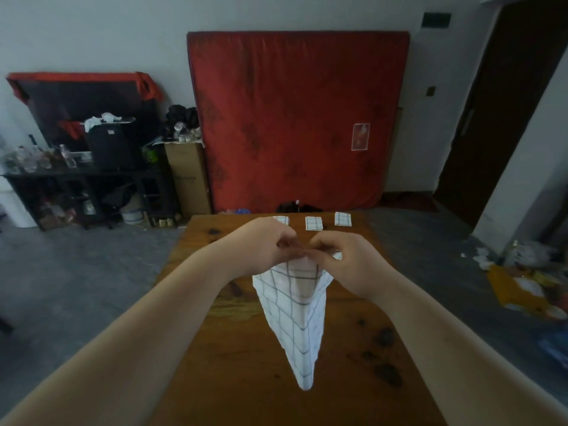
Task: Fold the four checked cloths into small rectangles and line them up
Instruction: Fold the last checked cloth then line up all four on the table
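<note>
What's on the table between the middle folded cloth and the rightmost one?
Nothing: the head view shows bare wooden table between the middle folded cloth and the rightmost folded cloth.

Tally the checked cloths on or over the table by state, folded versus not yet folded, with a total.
Folded into small rectangles, in a row at the far edge of the wooden table: 3 (folded cloth, partly hidden by the left hand; folded cloth; folded cloth)
Unfolded, hanging from both hands (right hand): 1 (hanging cloth)
Total: 4
</note>
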Demonstrator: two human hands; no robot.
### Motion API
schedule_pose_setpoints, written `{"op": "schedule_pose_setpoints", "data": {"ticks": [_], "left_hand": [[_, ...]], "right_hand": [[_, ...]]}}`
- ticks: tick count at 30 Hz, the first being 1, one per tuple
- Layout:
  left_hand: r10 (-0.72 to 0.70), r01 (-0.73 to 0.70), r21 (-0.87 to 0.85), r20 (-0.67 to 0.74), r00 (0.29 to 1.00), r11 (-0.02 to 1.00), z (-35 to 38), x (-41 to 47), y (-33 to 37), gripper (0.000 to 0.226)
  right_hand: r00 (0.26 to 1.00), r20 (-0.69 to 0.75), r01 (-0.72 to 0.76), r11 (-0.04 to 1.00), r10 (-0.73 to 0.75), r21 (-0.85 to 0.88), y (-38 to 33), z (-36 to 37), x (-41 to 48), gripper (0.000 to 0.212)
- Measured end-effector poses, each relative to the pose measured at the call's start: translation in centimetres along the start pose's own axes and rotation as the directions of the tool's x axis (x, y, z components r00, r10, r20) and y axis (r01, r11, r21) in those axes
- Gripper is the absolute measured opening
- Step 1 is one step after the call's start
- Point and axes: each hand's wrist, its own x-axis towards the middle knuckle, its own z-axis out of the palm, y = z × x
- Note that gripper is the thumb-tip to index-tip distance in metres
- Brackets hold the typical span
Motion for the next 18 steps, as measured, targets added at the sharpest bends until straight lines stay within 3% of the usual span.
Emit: {"op": "schedule_pose_setpoints", "data": {"ticks": [3,12,18], "left_hand": [[-0.008,0.008,0.010,-0.011,1.000,1.000,-0.2,-0.3,-0.9,0.014],[-0.116,0.113,-0.051,-0.069,0.991,0.992,-1.4,-2.0,-4.5,0.015],[-0.263,0.222,-0.214,-0.184,0.947,0.951,-2.2,-3.0,-7.0,0.019]], "right_hand": [[1.000,-0.004,-0.010,1.000,0.010,-0.016,0.0,-0.6,-0.1,0.018],[0.994,-0.040,-0.105,0.994,0.105,-0.003,0.9,-3.0,-1.4,0.018],[0.994,-0.036,-0.098,0.994,0.100,0.038,0.8,-2.9,-1.8,0.018]]}}
